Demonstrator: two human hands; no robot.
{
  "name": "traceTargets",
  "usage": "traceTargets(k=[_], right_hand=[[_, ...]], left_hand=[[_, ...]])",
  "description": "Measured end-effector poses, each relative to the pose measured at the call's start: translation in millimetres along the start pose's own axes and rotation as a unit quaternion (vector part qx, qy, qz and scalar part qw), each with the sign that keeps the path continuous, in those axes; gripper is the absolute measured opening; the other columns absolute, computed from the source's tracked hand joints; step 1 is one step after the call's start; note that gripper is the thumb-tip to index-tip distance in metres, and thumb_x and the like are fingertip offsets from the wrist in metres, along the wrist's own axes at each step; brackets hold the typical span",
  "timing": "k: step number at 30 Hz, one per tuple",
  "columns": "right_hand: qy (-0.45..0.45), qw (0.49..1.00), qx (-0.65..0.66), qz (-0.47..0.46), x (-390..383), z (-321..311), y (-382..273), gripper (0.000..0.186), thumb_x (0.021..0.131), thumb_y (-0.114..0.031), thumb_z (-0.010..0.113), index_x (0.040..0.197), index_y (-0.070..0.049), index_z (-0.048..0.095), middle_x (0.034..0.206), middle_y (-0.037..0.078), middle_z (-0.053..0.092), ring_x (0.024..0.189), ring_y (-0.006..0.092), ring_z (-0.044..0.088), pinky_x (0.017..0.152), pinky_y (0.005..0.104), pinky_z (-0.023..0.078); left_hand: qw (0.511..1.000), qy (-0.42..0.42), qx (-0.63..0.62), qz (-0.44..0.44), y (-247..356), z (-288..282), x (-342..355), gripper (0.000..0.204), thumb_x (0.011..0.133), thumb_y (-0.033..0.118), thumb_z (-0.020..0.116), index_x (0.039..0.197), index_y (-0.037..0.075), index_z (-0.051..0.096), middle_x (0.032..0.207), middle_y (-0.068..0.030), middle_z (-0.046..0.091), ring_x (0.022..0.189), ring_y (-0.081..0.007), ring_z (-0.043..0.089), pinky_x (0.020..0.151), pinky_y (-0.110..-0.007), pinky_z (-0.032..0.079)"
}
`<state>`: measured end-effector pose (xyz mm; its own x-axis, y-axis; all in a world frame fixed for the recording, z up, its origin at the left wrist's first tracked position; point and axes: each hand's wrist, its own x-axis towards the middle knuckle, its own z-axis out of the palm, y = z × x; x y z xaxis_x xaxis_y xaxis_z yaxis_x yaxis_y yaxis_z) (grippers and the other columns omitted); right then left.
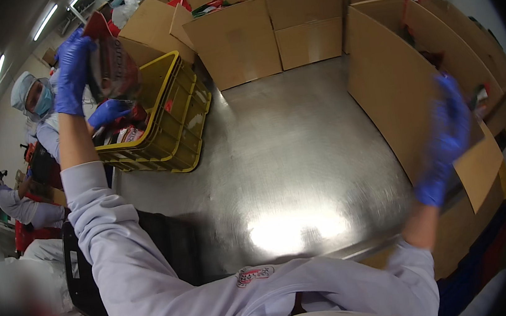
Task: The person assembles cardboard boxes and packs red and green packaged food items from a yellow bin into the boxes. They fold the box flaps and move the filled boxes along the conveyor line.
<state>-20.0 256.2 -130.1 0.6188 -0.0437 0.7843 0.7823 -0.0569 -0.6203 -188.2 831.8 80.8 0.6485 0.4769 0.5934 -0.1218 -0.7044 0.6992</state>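
Note:
My left hand (73, 66), in a blue glove, is raised at the upper left and closed on a red and dark plastic packet (114, 64) with printing on it. The packet hangs over the yellow crate (184, 128), where more red packets (128, 133) lie. My right hand (446, 129), also blue-gloved, is at the open top of a tall cardboard box (394, 79) on the right. Motion blurs its fingers, so I cannot make out whether it holds anything. Part of a packet (481, 96) shows in that box beside the hand.
A co-worker's blue-gloved hand (109, 112) reaches into the yellow crate. Open cardboard boxes (233, 41) with packets line the far side of the steel table (277, 155). A black bin (166, 243) stands near my left arm. Another person (20, 200) is farther left.

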Motion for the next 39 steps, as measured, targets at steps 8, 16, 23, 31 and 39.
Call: traceTargets(k=[8, 16, 23, 31, 39], right_hand=[[-0.269, 0.554, 0.656, 0.435, -96, 238, -79, 0.063, 0.079, -0.029, 0.064, 0.129, -0.006, 0.033, 0.126, 0.013, 0.044, 0.112, 0.0247, 0.048, 0.093, 0.0407, 0.041], [-0.09, 0.593, 0.698, 0.392, -115, 156, -62, 0.04, 0.076, -0.006, 0.061, 0.114, -0.004, 0.048, 0.106, 0.009, 0.058, 0.097, 0.0234, 0.058, 0.086, 0.0385, 0.047], [-0.061, 0.722, 0.584, 0.366, -91, 65, -71, 0.034, 0.072, -0.003, 0.065, 0.104, -0.002, 0.053, 0.092, 0.008, 0.061, 0.077, 0.0172, 0.061, 0.069, 0.029, 0.052], [-0.124, 0.833, 0.383, 0.379, -89, -32, -78, 0.046, 0.075, -0.015, 0.069, 0.113, -0.003, 0.047, 0.095, 0.005, 0.059, 0.079, 0.0129, 0.058, 0.07, 0.0271, 0.05], [-0.308, 0.934, -0.182, 0.006, 90, -250, 12, 0.058, 0.066, -0.03, 0.073, 0.113, -0.003, 0.05, 0.091, 0.014, 0.061, 0.089, 0.0227, 0.059, 0.078, 0.0316, 0.046]], left_hand=[[0.992, -0.114, -0.008, 0.045, 149, 44, -72, 0.04, 0.06, -0.001, 0.05, 0.099, -0.001, 0.058, 0.082, -0.0035, 0.058, 0.071, -0.0125, 0.054, 0.07, -0.023, 0.044], [0.973, -0.182, -0.139, 0.006, 135, 120, -128, 0.037, 0.062, 0.002, 0.048, 0.097, -0.001, 0.058, 0.081, 0.0004, 0.056, 0.07, -0.0085, 0.05, 0.067, -0.022, 0.041], [0.971, -0.055, -0.215, 0.084, 74, 164, -166, 0.057, 0.078, 0.032, 0.058, 0.122, 0.001, 0.04, 0.116, -0.0097, 0.049, 0.104, -0.0179, 0.048, 0.09, -0.029, 0.036], [0.703, -0.09, -0.691, -0.142, 50, 386, -360, 0.076, 0.077, 0.052, 0.056, 0.131, 0.003, 0.032, 0.135, -0.0149, 0.034, 0.119, -0.031, 0.04, 0.099, -0.046, 0.034], [0.928, -0.149, -0.077, -0.333, 87, 424, -355, 0.021, 0.081, 0.024, 0.061, 0.086, 0.004, 0.062, 0.063, -0.0051, 0.06, 0.055, -0.0095, 0.054, 0.045, -0.022, 0.039]])
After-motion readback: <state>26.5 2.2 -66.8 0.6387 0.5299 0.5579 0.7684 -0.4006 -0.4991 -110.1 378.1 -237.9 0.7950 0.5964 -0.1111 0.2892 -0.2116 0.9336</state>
